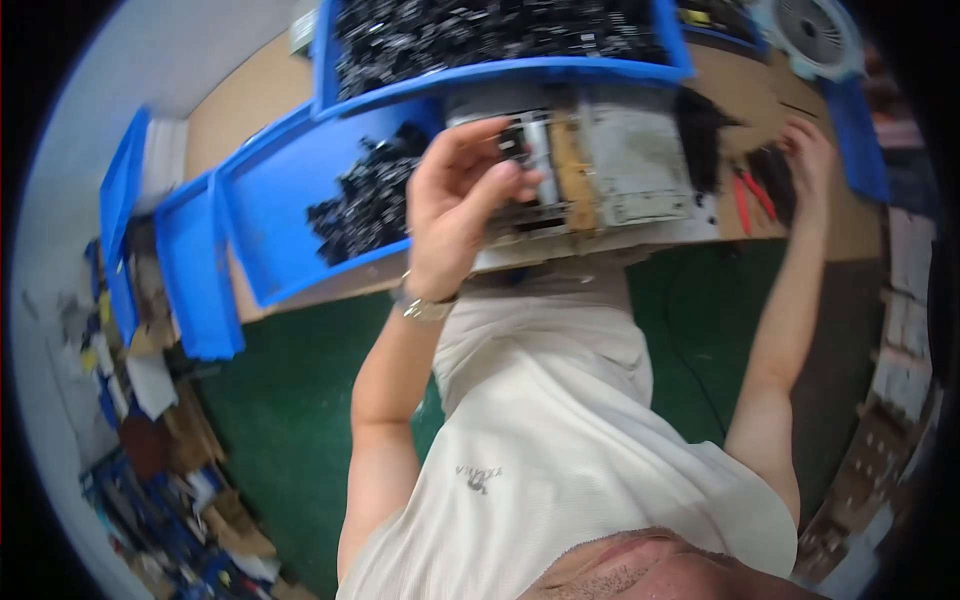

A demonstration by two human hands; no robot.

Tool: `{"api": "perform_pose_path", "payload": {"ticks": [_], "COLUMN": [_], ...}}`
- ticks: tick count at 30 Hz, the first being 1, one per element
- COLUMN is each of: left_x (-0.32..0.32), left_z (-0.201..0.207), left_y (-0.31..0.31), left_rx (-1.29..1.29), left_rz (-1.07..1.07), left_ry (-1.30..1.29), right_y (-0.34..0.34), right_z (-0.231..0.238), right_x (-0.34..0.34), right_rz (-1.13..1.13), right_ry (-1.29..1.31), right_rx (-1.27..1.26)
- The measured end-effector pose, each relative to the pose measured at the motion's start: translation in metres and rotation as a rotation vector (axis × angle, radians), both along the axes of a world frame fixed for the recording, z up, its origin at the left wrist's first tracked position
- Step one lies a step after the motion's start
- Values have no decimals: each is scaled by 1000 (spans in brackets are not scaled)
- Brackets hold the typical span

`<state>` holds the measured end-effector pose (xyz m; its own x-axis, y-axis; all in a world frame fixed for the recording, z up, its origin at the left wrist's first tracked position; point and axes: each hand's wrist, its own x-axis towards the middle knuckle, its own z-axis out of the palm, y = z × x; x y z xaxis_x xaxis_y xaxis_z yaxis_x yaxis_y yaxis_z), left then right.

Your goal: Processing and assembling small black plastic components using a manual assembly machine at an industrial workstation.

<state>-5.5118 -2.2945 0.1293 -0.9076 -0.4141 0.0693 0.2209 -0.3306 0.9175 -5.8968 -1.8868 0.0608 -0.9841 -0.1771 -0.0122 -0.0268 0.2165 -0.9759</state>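
My left hand (455,195) is closed, with a small black plastic part (513,143) pinched between thumb and fingers. It is raised above a pale metal fixture (635,150) with a tan strip (573,165) across it. Beside that hand, a blue tray (270,225) carries a heap of black parts (370,195). Over at the right end of the bench, my right hand (808,160) reaches down with its fingers loosely bent and apart, and I see nothing in them. Close to it lie a dark flat piece (770,180) and red-handled pliers (742,200).
A large blue bin (500,72) full of small black parts stands at the back. Black thin pieces (705,135) lie right of the fixture. A pale fan (812,38) stands at the far right. Another blue tray (195,265) sits at the left end. Clutter (200,480) covers the lower left floor.
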Motion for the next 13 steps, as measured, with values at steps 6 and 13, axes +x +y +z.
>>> {"api": "perform_pose_path", "payload": {"ticks": [6, 13], "left_x": [11, 9], "left_z": [-3, -6], "left_y": [-3, -5], "left_rx": [0, -24], "left_rz": [33, 23], "left_ry": [-28, -30], "right_y": [-64, -103], "right_z": [-13, -21], "right_x": [33, 37], "right_rz": [125, 288], "right_ry": [-60, 358], "right_rx": [117, 941]}}
